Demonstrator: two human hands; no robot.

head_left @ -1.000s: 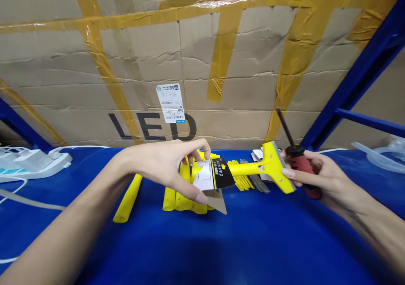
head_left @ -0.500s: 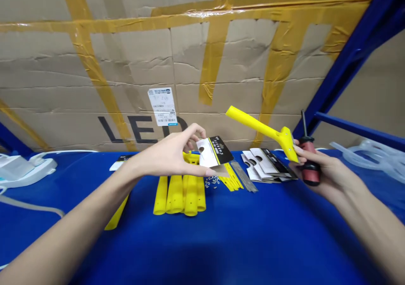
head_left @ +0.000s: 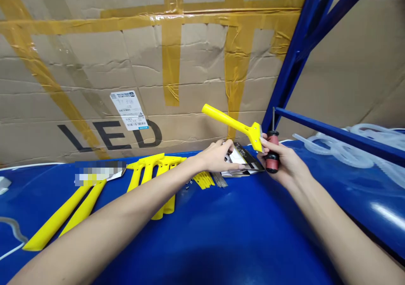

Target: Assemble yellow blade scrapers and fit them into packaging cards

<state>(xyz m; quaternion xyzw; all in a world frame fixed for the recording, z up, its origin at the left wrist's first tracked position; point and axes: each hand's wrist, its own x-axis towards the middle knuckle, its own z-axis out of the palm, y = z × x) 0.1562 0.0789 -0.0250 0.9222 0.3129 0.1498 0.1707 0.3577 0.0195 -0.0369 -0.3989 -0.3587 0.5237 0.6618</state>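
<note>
Right hand: grip pinching one yellow scraper by its head, raised above the surface, screws seated, no card on its handle; screwdriver held upright in the same hand; left hand: at the folded cards, thumb and fingers curved, cannot tell whether pinching one; apparently done: two yellow pieces at left, a card over their upper ends; apparently unassembled: yellow handles in a row, yellow strips, metal blades, small screws, all lying loose.
</note>
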